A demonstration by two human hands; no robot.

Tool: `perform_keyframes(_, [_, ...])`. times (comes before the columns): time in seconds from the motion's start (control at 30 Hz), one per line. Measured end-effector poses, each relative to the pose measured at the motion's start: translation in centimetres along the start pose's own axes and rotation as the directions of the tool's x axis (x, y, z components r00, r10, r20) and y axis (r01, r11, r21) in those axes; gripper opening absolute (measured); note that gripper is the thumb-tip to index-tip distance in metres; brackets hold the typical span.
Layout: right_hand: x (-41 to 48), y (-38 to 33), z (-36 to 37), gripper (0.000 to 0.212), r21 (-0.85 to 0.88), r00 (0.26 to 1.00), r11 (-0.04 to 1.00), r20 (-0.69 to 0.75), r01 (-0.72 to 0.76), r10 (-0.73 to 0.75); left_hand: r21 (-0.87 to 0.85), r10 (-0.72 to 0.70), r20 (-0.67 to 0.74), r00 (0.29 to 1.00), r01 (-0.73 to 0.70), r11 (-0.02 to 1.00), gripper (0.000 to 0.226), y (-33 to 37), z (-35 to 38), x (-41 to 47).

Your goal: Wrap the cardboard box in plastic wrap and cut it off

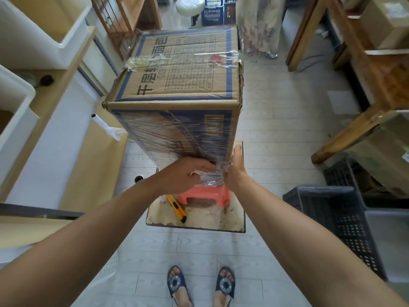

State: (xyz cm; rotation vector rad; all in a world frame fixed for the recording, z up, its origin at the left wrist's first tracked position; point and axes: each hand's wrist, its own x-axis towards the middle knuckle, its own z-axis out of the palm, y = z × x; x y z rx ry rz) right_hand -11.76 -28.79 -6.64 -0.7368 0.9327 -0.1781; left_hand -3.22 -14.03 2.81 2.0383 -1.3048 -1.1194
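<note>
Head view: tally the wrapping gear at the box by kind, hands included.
Cardboard box: 1
Plastic wrap roll: 1
Yellow utility knife: 1
Pink stool: 1
Hands: 2 (left hand, right hand)
Total: 6

The cardboard box (221,85) carries large blue characters on its top, along the 9 o'clock edge: 千层软, then one character blurred under a band of plastic wrap (183,57), then 面包. At 3 o'clock of them, a framed table (190,72) of fine print is too small to read.
</note>
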Motion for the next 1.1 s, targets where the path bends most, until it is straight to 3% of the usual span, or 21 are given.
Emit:
perform_keyframes(0.1, [-1.0, 0.4, -0.1, 0.078, 0.101, 0.997, 0.995, -0.072, 0.019, -0.012, -0.018, -0.029, -0.033, 0.999, 0.029, 0.999, 0.06, -0.9, -0.8, -1.1])
perform_keyframes(0.2, [-1.9, 2.4, -0.5, 0.059, 0.212, 0.986, 0.976, -0.163, 0.055, -0.02, -0.057, -0.049, -0.109, 0.993, 0.043, 0.997, 0.055, -1.7, -1.5, -2.6])
perform_keyframes(0.27, [-3.3, 2.9, 0.6, 0.055, 0.205, 0.989, 0.977, -0.145, 0.065, -0.036, -0.102, -0.057, -0.169, 0.984, 0.04, 0.994, 0.055, -1.9, -1.6, -3.5])
perform_keyframes(0.37, [-4.8, 1.9, 2.3, 0.079, 0.129, 0.992, 0.989, -0.115, 0.072, -0.058, -0.158, -0.094, -0.269, 0.958, 0.052, 0.986, 0.057, -1.5, -1.2, -4.9])
perform_keyframes(0.53, [-5.3, 0.3, 3.1, 0.084, 0.005, 0.978, 0.991, -0.161, 0.134, -0.131, -0.28, -0.137, -0.425, 0.895, 0.014, 0.96, 0.06, -0.4, -0.6, -7.8])
perform_keyframes(0.63, [-8.4, -0.5, 3.3, 0.066, -0.241, 0.939, 0.959, -0.269, 0.15, -0.214, -0.317, -0.139, -0.5, 0.855, -0.032, 0.948, 0.056, 0.0, -0.6, -9.4])
perform_keyframes(0.7, [-10.7, -0.8, 3.1, 0.054, -0.485, 0.888, 0.857, -0.301, 0.173, -0.349, -0.326, -0.123, -0.536, 0.835, -0.071, 0.943, 0.053, 0.2, -0.7, -10.6])
perform_keyframes(0.8, [-14.3, -0.7, 2.6, 0.089, -0.755, 0.828, 0.631, -0.232, 0.177, -0.51, -0.335, -0.083, -0.571, 0.817, -0.139, 0.932, 0.052, 0.6, -0.8, -12.9])
perform_keyframes(0.83, [-15.5, -0.6, 2.6, 0.091, -0.814, 0.806, 0.549, -0.189, 0.19, -0.56, -0.318, -0.06, -0.576, 0.815, -0.156, 0.935, 0.052, 0.7, -0.8, -13.6])
perform_keyframes(1.0, [-22.8, -0.1, 4.8, 0.069, -0.876, 0.727, 0.212, 0.2, 0.433, -0.656, -0.233, 0.043, -0.593, 0.804, -0.223, 0.946, 0.052, 1.3, -1.3, -17.5])
perform_keyframes(1.1, [-26.0, 0.4, 6.5, 0.072, -0.852, 0.645, 0.095, 0.312, 0.516, -0.697, -0.175, 0.115, -0.591, 0.799, -0.266, 0.948, 0.058, 1.5, -1.6, -19.1])
